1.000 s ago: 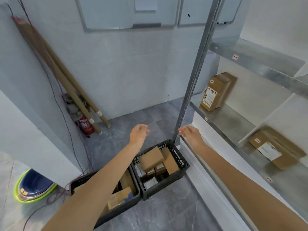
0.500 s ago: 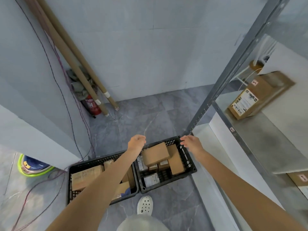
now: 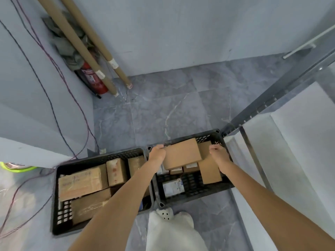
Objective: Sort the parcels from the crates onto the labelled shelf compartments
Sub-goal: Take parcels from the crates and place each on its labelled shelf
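The box [image 3: 182, 153] you are after lies flat on top of the other parcels in the right crate [image 3: 192, 195], toward its far end. Your left hand [image 3: 156, 153] is at its left edge, fingers curled at the far corner and touching it, though I cannot tell whether they grip. Your right hand [image 3: 218, 153] hovers just beside its right edge, fingers curled, above a slim parcel [image 3: 210, 169] lying along the crate's right side; whether it holds anything cannot be made out either.

The step, as I judge it, is the pick: taking one parcel out of the crate; nothing is lifted yet. The next move calls for closing both hands on the box's short edges, raising it level and clear of the crate wall, then reading its label to match a compartment.

The left crate [image 3: 54, 196] stands against the right one, packed with larger parcels; the shelf post [image 3: 272, 98] rises just beyond the right crate's far right corner; an extinguisher [image 3: 93, 79] and tubes [image 3: 74, 38] stand in the far left corner.
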